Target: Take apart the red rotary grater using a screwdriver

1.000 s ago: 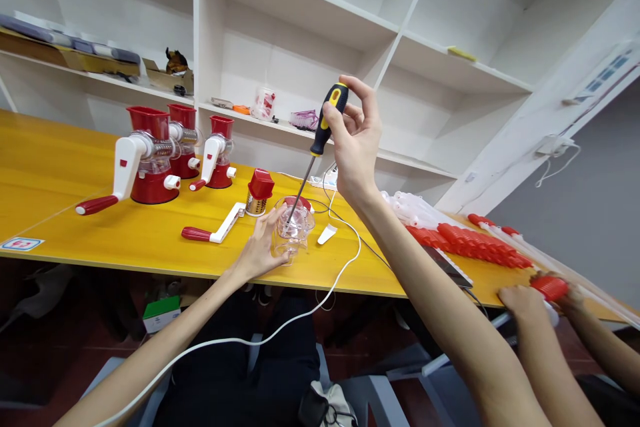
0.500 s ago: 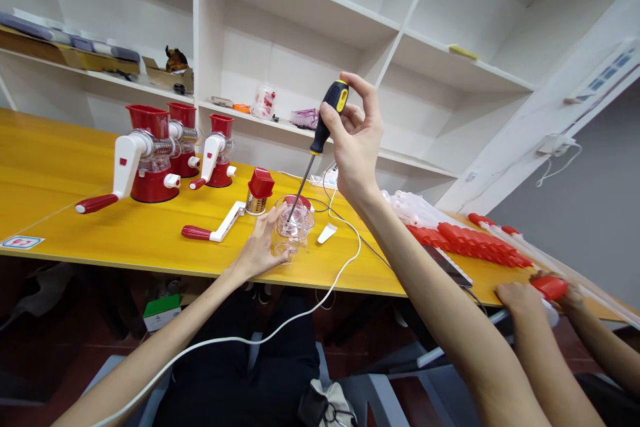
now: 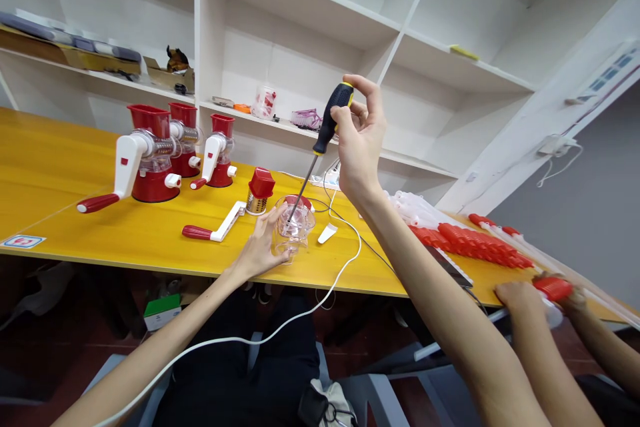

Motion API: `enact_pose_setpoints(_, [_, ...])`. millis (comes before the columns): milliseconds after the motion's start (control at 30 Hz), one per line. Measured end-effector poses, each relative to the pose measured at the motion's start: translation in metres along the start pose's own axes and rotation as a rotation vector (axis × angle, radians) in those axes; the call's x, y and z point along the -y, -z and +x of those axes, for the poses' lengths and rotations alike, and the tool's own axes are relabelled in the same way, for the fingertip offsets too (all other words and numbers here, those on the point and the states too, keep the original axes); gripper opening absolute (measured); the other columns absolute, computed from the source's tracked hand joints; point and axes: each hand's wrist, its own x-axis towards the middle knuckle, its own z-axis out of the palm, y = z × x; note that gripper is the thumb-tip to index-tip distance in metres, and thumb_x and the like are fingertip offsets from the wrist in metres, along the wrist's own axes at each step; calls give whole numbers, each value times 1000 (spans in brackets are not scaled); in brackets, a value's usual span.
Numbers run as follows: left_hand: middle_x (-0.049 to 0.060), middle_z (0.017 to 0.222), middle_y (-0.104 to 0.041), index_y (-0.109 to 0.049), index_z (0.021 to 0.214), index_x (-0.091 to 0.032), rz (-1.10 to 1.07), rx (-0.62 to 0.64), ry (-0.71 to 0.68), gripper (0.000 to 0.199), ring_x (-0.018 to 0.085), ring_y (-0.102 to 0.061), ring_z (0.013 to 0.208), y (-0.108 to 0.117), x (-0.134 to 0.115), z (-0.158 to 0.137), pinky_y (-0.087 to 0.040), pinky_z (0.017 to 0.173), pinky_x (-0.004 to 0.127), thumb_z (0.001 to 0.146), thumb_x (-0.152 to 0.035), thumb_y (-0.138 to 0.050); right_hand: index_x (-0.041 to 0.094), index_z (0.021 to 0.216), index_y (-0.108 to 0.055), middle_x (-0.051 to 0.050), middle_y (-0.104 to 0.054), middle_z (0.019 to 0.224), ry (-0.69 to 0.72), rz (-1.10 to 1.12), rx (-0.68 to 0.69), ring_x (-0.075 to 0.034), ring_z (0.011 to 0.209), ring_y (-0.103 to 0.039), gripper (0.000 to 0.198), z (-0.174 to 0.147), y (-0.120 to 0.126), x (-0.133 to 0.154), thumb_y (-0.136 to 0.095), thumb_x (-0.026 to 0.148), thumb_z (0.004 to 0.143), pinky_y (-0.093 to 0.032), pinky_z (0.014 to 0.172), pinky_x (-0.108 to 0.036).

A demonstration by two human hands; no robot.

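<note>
Clamping left fingers (image 3: pixel 271 217) on rounded clear-plastic housing (image 3: pixel 301 231), probably light, brittle, best held by its sides; pinching, with right fingers (image 3: pixel 369 88), black-and-yellow metal-shafted screwdriver (image 3: pixel 326 131) above it.

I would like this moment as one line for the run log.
left hand: holds clear part | right hand: grips screwdriver, tip at clear part | loose crank: on table

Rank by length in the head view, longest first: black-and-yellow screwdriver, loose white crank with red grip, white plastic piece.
1. Black-and-yellow screwdriver
2. Loose white crank with red grip
3. White plastic piece
</note>
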Motion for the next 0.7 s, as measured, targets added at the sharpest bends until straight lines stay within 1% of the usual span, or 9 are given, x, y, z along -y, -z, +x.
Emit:
enact_pose_setpoints(133, [9,159,-32,-17,156,-33,5,1,7,98,33,-32,145,0,0,0,-45,110,51,76,-24,-73,30,113,-54,2,-56,78,14,8,-33,-11,72,-54,31,-1,-1,2,-61,41,85,-53,70,-27])
enact_pose_setpoints(233, [10,159,-33,-16,156,-33,10,8,11,99,33,-32,146,0,0,0,-46,110,51,75,-25,-74,31,114,-54,2,-54,76,-14,26,-23,-11,71,-56,29,-1,-1,3,-56,44,88,-53,68,-27])
enact_pose_setpoints(333, [10,158,-34,-17,156,-32,17,-6,2,98,33,-35,144,0,1,1,-46,110,51,76,-25,-74,30,116,-53,2,-57,78,-47,37,-3,-11,73,-58,30,-1,-1,3,-54,45,90,-54,68,-27])
enact_pose_setpoints(400, [10,157,-34,-18,155,-32,19,-16,-5,97,32,-35,143,-1,1,1,-45,111,50,77,-25,-73,30,115,-53,1,-57,79,-35,40,-7,-11,74,-59,31,0,-1,2,-55,45,89,-55,69,-28])
enact_pose_setpoints(467, [9,158,-34,-17,155,-33,13,-10,-4,97,32,-34,144,-1,0,1,-45,111,49,76,-25,-73,30,115,-53,1,-59,83,-18,38,-20,-11,77,-60,32,1,-1,-1,-59,45,87,-56,72,-29])
enact_pose_setpoints(600, [8,159,-33,-15,156,-34,10,11,21,99,31,-32,145,0,-3,0,-47,109,47,75,-22,-73,30,113,-54,-1,-63,96,-22,52,-37,-13,87,-63,41,1,-1,-4,-71,43,78,-56,75,-30])
enact_pose_setpoints(700, [7,158,-33,-16,155,-34,17,7,32,98,32,-33,144,1,-4,0,-47,108,48,75,-23,-72,30,113,-53,-1,-64,95,-15,56,-27,-13,87,-63,43,1,-1,-3,-73,42,76,-56,76,-30])
